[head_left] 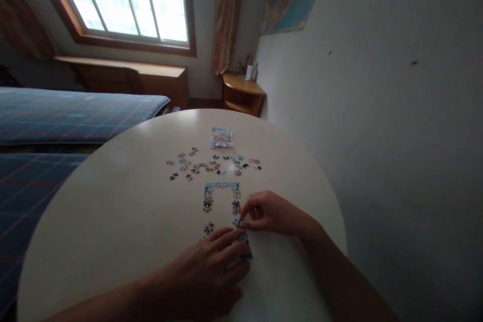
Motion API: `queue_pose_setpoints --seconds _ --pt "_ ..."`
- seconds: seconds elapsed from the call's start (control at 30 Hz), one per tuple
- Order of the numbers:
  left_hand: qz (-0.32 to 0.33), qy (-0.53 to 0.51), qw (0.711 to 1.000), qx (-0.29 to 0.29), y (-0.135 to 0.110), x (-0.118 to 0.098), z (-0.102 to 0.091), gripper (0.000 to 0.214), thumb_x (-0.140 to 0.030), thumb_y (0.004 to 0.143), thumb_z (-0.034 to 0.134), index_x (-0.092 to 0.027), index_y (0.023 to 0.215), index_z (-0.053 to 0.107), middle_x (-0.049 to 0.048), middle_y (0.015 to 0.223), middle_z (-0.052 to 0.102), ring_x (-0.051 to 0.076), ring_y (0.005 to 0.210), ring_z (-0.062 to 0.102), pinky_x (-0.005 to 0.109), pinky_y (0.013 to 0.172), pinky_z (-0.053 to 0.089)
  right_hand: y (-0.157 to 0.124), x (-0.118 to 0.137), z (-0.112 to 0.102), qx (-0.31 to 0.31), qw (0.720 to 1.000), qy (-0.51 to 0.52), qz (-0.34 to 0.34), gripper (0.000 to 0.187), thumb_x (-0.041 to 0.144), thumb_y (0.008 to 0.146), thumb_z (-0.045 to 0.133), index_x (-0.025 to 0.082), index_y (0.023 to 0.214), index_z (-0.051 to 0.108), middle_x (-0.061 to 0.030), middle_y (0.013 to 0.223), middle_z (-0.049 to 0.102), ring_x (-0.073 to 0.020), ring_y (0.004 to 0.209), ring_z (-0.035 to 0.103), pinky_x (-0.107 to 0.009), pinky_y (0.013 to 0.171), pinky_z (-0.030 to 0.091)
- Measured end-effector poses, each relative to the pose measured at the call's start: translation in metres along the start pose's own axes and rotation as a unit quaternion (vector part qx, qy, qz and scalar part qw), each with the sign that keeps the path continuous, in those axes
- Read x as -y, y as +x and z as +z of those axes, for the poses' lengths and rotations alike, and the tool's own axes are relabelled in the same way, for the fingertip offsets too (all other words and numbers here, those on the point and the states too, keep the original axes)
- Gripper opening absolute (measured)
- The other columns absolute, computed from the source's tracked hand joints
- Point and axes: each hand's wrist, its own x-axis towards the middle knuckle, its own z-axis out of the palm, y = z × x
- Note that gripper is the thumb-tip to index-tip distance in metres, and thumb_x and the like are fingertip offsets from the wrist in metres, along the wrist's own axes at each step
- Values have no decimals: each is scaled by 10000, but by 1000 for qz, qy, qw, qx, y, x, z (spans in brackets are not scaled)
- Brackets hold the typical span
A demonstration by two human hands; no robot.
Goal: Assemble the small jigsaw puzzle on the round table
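On the round table, joined jigsaw pieces (221,185) form part of a rectangular border, with a top row and stretches of both sides. My right hand (273,213) pinches a small puzzle piece (237,222) between thumb and index finger, at the border's right side. Just above that piece lies another right-side section (236,207). My left hand (217,266) reaches in from below, fingers extended and resting over the lower right section (247,251), partly covering it. Near its knuckles, a loose-looking piece (209,227) lies on the left side. Whatever is under the left palm is hidden.
Several loose puzzle pieces (206,167) are scattered beyond the border. Behind them lies a small picture sheet or packet (221,138). The white table (124,201) has a curved edge. A plaid-covered bed (75,115) stands left, a wall (396,136) right, a corner shelf (243,84) behind.
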Motion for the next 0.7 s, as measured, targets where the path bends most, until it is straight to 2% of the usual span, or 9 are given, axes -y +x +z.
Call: queue_pose_setpoints --seconds 0.2,0.4,0.7 --pt "-2 -1 1000 1 1 0 -2 243 -262 871 623 -131 1075 612 108 1163 628 283 1161 552 428 1057 430 0 3 1 4 1000 7 11 127 244 782 717 188 895 732 41 653 574 -84 575 499 -200 548 364" --pt "-10 -5 999 31 1 0 -6 286 -287 884 622 -155 1138 601 98 1192 626 285 1197 533 418 1068 424 0 3 3 -18 1000 7 9 110 178 736 721 170 838 681 41 702 574 -78 611 492 -190 574 364" --pt "-4 11 1000 14 3 1 -6 271 -287 866 661 -148 1094 614 87 1186 636 272 1172 551 404 1071 426 -1 2 6 -2 1000 21 -2 116 152 744 710 179 848 665 34 748 620 -79 619 500 -193 587 386"
